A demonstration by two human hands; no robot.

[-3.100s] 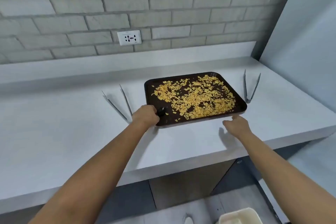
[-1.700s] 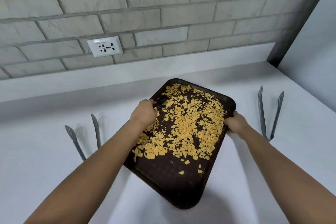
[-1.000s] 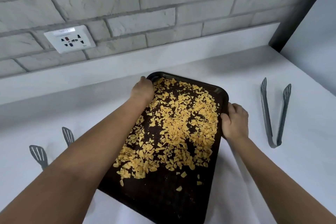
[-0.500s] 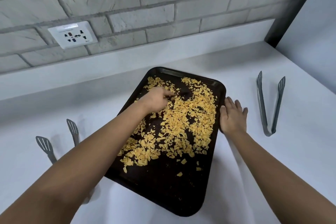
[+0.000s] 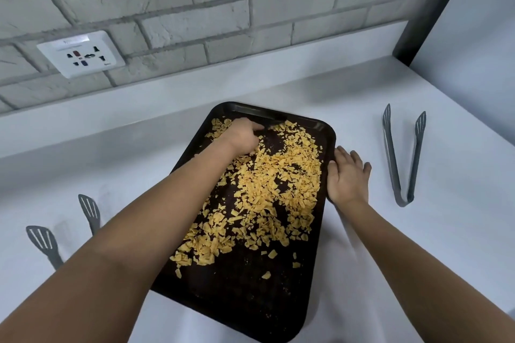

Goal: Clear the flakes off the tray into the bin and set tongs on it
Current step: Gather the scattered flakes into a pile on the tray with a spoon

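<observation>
Hidden behind the left forearm
The left tongs (image 5: pixel 41 242) show only their tips; the handle end is covered.

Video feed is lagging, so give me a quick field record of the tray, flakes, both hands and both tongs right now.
tray: dark, on the white counter, turned lengthwise, near end overhangs the front edge
flakes: yellow, on the tray's far and middle parts, near end mostly bare
left hand: among the flakes at the far end
right hand: flat against the tray's right rim
right tongs: on the counter, untouched
left tongs: on the counter, partly hidden by the forearm
bin: not in view
</observation>
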